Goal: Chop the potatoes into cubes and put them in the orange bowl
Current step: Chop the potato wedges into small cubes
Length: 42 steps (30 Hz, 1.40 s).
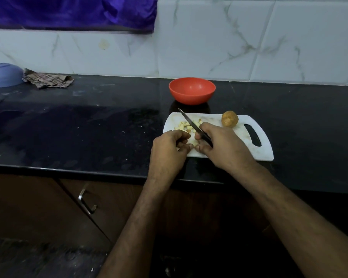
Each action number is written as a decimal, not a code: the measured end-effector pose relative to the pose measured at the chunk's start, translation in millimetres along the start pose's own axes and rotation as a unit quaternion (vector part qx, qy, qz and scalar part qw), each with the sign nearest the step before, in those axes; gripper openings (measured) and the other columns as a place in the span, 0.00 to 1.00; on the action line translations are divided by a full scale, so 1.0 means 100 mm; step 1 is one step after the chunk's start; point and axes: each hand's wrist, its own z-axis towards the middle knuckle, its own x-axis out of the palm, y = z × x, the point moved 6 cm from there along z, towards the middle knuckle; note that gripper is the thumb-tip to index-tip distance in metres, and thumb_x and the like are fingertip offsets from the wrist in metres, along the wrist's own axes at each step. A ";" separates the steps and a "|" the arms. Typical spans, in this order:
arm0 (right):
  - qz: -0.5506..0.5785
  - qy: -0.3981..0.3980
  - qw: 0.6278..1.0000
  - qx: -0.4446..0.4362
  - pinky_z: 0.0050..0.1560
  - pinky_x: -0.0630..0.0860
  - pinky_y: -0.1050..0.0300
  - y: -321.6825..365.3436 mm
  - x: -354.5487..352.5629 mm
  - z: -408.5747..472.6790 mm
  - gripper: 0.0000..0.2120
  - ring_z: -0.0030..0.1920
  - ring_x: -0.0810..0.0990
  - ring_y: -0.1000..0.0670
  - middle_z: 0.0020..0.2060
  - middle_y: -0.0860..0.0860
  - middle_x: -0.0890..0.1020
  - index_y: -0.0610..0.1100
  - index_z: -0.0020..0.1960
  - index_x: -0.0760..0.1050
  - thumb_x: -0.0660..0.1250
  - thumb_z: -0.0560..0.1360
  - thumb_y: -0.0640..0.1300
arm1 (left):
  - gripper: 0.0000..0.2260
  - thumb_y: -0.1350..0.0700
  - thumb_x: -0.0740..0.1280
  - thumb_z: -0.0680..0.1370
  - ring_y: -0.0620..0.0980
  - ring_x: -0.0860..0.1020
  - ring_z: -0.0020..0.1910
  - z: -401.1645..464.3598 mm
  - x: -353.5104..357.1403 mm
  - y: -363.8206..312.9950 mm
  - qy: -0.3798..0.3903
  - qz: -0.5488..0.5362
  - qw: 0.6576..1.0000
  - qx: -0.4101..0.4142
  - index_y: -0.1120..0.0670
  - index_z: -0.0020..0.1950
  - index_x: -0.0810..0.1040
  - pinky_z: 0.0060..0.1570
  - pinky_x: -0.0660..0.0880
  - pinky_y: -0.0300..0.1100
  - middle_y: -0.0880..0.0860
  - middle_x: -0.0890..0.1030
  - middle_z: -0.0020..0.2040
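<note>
A: Status?
B: Partway. A pile of potato cubes point(187, 126) sits at the left end of the cutting board point(249, 151). One whole potato point(230, 119) waits uncut near the board's far edge. Orange bowl point(192, 90) is beyond the board's far edge and looks empty.
A: Hands?
B: Right hand point(223, 144) grips the knife point(195, 127), blade angled over the cubes. Left hand point(169, 148) is at the board's near-left corner, fingers curled, seemingly pinching a small piece; hard to confirm.
A: Left to do?
B: Chop the last potato, move everything to the bowl.
A: Any labels?
B: None readable.
</note>
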 end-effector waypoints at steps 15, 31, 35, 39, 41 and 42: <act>-0.023 -0.058 0.996 -0.056 0.41 0.78 0.47 0.22 0.11 0.35 0.08 0.39 0.78 0.48 0.36 0.51 0.78 0.48 0.48 0.71 0.67 0.75 0.37 | 0.06 0.61 0.74 0.74 0.40 0.81 0.38 0.35 -0.05 0.02 -0.015 0.034 0.999 0.023 0.50 0.42 0.83 0.43 0.80 0.41 0.44 0.83 0.38; 0.076 -0.097 0.992 0.009 0.47 0.82 0.52 -0.33 -0.25 0.22 0.10 0.42 0.83 0.56 0.44 0.53 0.82 0.51 0.50 0.76 0.72 0.76 0.38 | 0.17 0.54 0.78 0.72 0.46 0.79 0.55 0.43 0.26 -0.22 0.082 0.080 0.988 0.099 0.50 0.60 0.84 0.58 0.76 0.47 0.46 0.81 0.57; 0.063 -0.089 0.994 -0.020 0.47 0.77 0.62 -0.34 -0.23 0.14 0.15 0.45 0.82 0.57 0.52 0.51 0.80 0.53 0.50 0.74 0.74 0.74 0.37 | 0.15 0.50 0.75 0.73 0.53 0.78 0.54 0.33 0.38 -0.38 0.089 0.147 0.978 0.119 0.49 0.59 0.85 0.54 0.74 0.53 0.50 0.83 0.53; 0.095 -0.086 0.991 -0.026 0.51 0.80 0.59 -0.38 -0.23 0.09 0.17 0.45 0.83 0.60 0.46 0.56 0.82 0.55 0.47 0.71 0.71 0.75 0.33 | 0.10 0.51 0.75 0.74 0.52 0.77 0.52 0.27 0.35 -0.38 0.051 0.154 0.982 0.102 0.52 0.54 0.86 0.53 0.74 0.53 0.50 0.82 0.50; 0.105 -0.090 0.990 -0.024 0.51 0.81 0.58 -0.40 -0.23 0.09 0.19 0.44 0.83 0.61 0.44 0.57 0.83 0.56 0.46 0.71 0.69 0.76 0.31 | 0.09 0.52 0.75 0.74 0.53 0.77 0.52 0.23 0.33 -0.39 0.034 0.161 0.981 0.107 0.53 0.51 0.86 0.52 0.74 0.54 0.51 0.83 0.49; 0.107 -0.092 0.990 -0.024 0.51 0.82 0.57 -0.41 -0.23 0.10 0.19 0.44 0.83 0.61 0.43 0.57 0.83 0.56 0.46 0.71 0.68 0.76 0.31 | 0.08 0.52 0.75 0.74 0.53 0.77 0.51 0.22 0.32 -0.41 0.024 0.173 0.978 0.114 0.54 0.49 0.86 0.51 0.74 0.54 0.52 0.83 0.48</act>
